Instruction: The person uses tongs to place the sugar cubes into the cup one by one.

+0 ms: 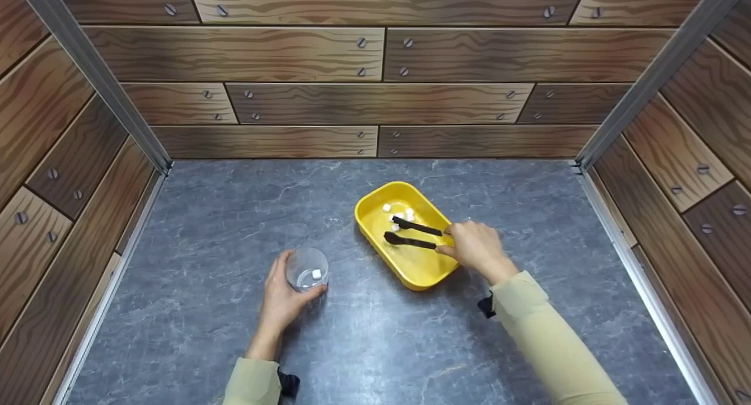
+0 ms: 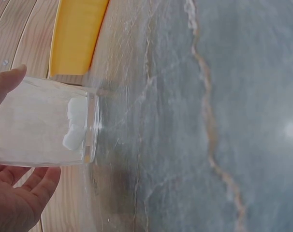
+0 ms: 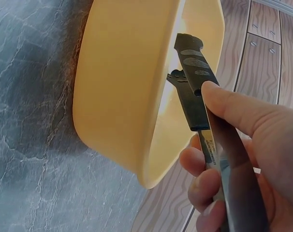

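My left hand (image 1: 284, 296) grips a clear glass (image 1: 307, 264) that stands upright on the table, thumb on one side and fingers on the other. A couple of white cubes (image 2: 75, 123) lie at the bottom of the glass. In my right hand (image 1: 478, 246) is a pair of tongs (image 3: 228, 164) with metal arms and black tips (image 1: 410, 240). Those tips are spread apart inside the yellow tub (image 1: 431, 276), over its floor. Several white cubes (image 1: 386, 208) lie in the tub's far part, some right by the upper tip.
The grey marbled tabletop (image 1: 234, 205) is bounded by wood-plank panels (image 1: 305, 103) at the back and both sides. Metal rails (image 1: 645, 276) run along the side edges. The tub sits to the right of the glass, slightly farther back.
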Action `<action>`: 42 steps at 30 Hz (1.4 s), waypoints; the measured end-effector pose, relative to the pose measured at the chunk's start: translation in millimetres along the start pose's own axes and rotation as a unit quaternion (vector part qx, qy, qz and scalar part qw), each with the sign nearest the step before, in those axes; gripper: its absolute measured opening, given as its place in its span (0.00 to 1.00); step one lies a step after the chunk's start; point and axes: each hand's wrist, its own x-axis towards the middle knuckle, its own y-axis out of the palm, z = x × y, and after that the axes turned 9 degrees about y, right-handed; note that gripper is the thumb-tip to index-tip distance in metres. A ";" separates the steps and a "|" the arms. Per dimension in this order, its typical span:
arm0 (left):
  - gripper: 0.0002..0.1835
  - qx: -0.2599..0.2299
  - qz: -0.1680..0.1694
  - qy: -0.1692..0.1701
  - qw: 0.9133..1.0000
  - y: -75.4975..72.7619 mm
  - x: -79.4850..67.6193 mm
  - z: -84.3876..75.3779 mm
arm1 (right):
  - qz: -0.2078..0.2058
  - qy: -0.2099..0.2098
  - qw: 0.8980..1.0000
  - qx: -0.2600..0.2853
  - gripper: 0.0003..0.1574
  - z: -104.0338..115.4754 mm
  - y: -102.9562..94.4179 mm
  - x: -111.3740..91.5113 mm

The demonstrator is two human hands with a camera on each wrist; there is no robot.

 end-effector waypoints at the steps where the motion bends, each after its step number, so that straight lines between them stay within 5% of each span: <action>1: 0.51 -0.001 0.000 0.000 1.000 0.0 0.0 0.1 | 0.001 0.000 1.000 -0.001 0.27 0.0 0.0 0.1; 42: 0.51 -0.004 0.004 -0.012 1.000 0.0 -0.6 -0.7 | -0.004 -0.029 0.999 -0.040 0.16 7.5 4.0 4.4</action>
